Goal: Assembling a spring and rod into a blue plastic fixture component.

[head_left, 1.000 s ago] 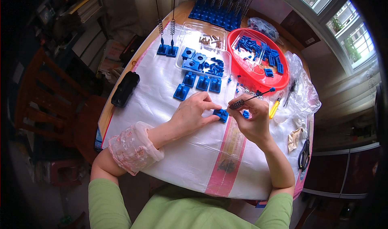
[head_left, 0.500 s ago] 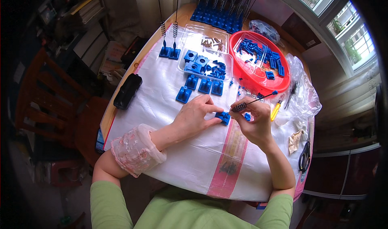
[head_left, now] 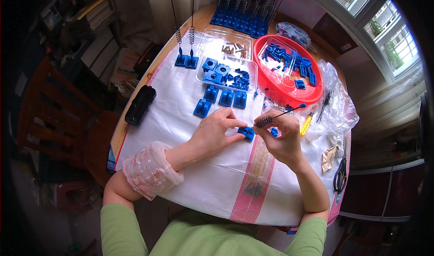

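On the white sheet at the middle of the table, my left hand [head_left: 211,133] pinches a small square blue plastic base [head_left: 246,134] between thumb and fingers. Just to its right, my right hand [head_left: 284,140] grips a thin black rod with a dark coil spring [head_left: 263,121] around it. The rod slants up to the right and ends in a blue ball tip [head_left: 302,106]. Its lower end is close to the base, and I cannot tell if they touch. Several blue bases with upright posts [head_left: 227,98] stand beyond my left hand.
Clear tray [head_left: 197,77] with blue pieces and brass-coloured parts; red basin [head_left: 258,82] of blue parts behind. At the left stand two finished-looking spring rods [head_left: 191,34] and a black case [head_left: 140,105]. Yellow-handled screwdriver [head_left: 306,125], plastic bag [head_left: 340,103] and black scissors [head_left: 340,175] lie right.
The whole view has shifted slightly. Both hands keep the same grips on the base and the spring rod, with barely any movement between them.
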The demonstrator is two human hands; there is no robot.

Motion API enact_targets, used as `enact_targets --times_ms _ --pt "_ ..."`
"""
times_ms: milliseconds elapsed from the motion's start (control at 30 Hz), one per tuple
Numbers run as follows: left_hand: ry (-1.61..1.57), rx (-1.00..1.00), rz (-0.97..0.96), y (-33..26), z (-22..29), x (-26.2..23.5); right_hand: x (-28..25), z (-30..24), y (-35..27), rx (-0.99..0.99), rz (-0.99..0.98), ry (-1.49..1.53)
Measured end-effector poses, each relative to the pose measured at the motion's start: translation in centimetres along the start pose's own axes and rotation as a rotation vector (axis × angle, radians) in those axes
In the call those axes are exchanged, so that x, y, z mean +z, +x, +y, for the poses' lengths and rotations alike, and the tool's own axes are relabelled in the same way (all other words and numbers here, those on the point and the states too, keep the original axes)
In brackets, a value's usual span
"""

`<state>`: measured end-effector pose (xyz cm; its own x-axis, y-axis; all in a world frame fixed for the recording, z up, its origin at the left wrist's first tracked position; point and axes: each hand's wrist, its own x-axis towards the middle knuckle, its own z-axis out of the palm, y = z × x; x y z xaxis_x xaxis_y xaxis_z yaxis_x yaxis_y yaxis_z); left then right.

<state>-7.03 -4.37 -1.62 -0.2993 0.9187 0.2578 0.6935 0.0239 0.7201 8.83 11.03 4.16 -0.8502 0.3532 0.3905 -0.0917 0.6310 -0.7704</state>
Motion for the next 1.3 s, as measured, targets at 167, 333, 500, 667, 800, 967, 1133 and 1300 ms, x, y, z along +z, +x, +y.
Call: enact_targets --times_ms 167,333,500,667,800,967,1133,1300 --pt "-0.006 -0.01 0.0 0.0 0.12 -0.11 0.08 -0.08 0.2 0.001 0.015 0.031" --pt "-0.014 -0.024 -0.01 0.04 0.18 -0.26 -0.06 -0.17 0.26 -0.007 -0.006 0.013" --pt "-0.017 -0.013 -0.008 0.1 0.24 -0.28 -0.08 -0.06 0.3 -0.023 -0.001 0.022" --pt "-0.018 -0.024 -0.009 0.03 0.13 -0.19 -0.11 -0.14 0.26 -0.018 -0.01 0.023" --pt "-0.02 -0.011 -0.001 0.04 0.01 -0.16 -0.08 0.05 0.25 -0.021 -0.014 0.023" --pt "-0.005 -0.006 0.002 0.04 -0.01 -0.13 -0.06 0.34 0.23 -0.028 -0.014 0.031" --pt "-0.015 -0.016 -0.001 0.02 0.16 -0.24 -0.02 0.4 0.14 0.0 -0.009 0.048" --pt "-0.009 -0.023 -0.007 -0.01 0.06 -0.15 -0.06 0.12 0.2 0.0 -0.011 0.026"
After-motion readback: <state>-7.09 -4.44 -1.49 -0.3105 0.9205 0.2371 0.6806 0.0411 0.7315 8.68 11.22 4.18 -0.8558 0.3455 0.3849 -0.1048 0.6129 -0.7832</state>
